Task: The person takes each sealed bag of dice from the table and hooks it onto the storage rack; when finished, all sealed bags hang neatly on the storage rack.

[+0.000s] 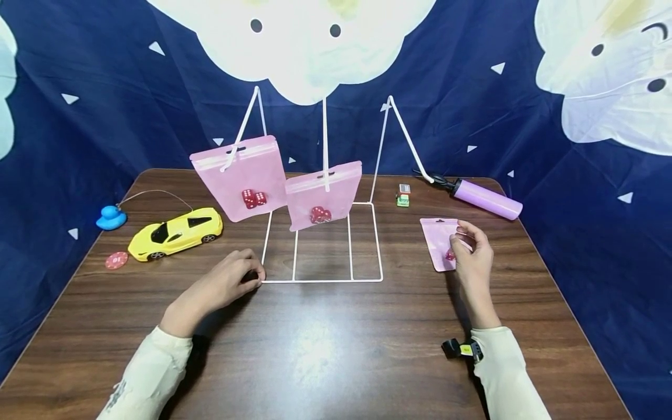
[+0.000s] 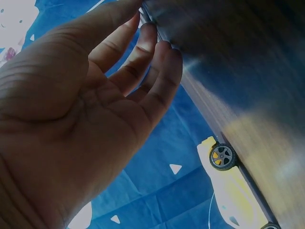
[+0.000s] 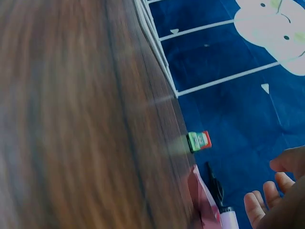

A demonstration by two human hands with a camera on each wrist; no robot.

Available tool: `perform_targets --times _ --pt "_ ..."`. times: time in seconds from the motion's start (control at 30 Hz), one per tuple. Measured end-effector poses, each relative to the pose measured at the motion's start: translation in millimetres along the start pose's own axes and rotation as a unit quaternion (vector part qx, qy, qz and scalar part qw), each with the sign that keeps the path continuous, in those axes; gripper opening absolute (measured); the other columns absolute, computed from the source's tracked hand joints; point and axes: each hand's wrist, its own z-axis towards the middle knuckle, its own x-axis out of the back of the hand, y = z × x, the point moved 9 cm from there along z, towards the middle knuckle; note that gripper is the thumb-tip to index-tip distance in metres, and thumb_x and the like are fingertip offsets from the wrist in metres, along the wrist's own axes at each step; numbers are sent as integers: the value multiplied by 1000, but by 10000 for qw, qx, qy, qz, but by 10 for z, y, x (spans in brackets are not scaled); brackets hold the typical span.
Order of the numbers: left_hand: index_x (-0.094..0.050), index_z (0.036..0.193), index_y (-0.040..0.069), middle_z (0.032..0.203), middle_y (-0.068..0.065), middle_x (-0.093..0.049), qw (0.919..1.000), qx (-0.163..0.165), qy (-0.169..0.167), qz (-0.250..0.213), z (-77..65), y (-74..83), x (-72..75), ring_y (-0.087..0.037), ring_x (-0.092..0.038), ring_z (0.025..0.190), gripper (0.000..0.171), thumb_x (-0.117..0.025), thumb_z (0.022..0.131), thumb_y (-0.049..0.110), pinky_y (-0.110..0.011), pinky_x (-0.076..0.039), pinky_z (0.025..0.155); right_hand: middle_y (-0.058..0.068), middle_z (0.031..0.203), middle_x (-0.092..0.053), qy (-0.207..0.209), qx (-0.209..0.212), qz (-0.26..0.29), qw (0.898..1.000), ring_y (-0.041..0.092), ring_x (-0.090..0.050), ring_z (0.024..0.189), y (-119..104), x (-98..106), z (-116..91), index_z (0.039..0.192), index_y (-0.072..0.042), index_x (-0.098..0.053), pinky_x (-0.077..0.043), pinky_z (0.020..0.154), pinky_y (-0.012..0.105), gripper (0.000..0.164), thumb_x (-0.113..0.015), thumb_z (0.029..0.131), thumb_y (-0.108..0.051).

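Observation:
My left hand (image 1: pixel 231 279) pinches the front left corner of a white wire rack (image 1: pixel 325 281) between thumb and forefinger. Its other fingers (image 2: pixel 159 86) are bent loosely. On the rack's arms hang two pink zip pouches, a larger one (image 1: pixel 238 175) on the left and a smaller one (image 1: pixel 310 192) in the middle, each with red dice showing through a window. The right-hand arm of the rack is bare. My right hand (image 1: pixel 475 265) hovers over a third pink pouch (image 1: pixel 436 236) lying on the table, fingers parted and nothing gripped; it covers part of the pouch's dice.
On the left are a yellow toy car (image 1: pixel 175 233), a blue rubber duck (image 1: pixel 111 217) and a red poker chip (image 1: pixel 116 260). A small green and red toy (image 1: pixel 402 198) and a purple hand pump (image 1: pixel 487 199) lie at the back right. A dark cloth backdrop surrounds the wooden table (image 1: pixel 315 361).

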Motion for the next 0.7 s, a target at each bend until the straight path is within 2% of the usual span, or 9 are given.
perform_targets --times 0.07,0.23,0.33,0.47,0.6,0.7 --pt "-74 91 13 97 -1 -60 10000 13 7 -4 2 -2 -4 -33 -61 99 16 -81 92 -2 -55 -51 94 -6 103 -67 105 17 -27 9999 8 -61 99 3 56 14 133 14 -64 -50 84 11 38 -62 95 14" --pt "-73 92 13 97 -1 -60 10000 -27 29 19 3 7 1 -33 -61 99 16 -81 92 -1 -55 -50 93 -6 100 -69 319 8 -77 9995 8 -61 96 15 213 59 129 14 -67 -49 86 12 33 -61 97 13" --pt "-73 91 13 97 -2 -60 10000 -32 41 21 -2 9 5 -33 -61 99 16 -80 92 -1 -55 -50 93 -7 98 -70 418 -91 -51 9991 7 -62 94 45 309 96 127 11 -69 -49 84 12 32 -61 97 13" --pt "-73 91 13 97 -2 -59 10000 -14 31 36 -4 7 5 -33 -60 99 16 -81 92 -1 -55 -50 93 -12 95 -70 552 -229 -369 9975 4 -63 90 80 440 148 126 5 -70 -49 80 11 32 -60 96 12" --pt "-73 92 13 97 -2 -59 10000 6 5 32 -2 6 -1 -32 -60 99 15 -80 92 -1 -54 -50 93 -15 93 -68 628 -415 -660 9950 2 -61 87 143 562 198 127 5 -70 -48 77 9 31 -60 97 11" --pt "-73 92 12 97 -2 -60 10000 19 -11 20 -1 6 -5 -33 -60 99 14 -80 93 0 -55 -50 93 -14 92 -68 630 -658 -591 9941 1 -60 85 210 635 223 126 4 -70 -49 72 9 30 -61 98 12"
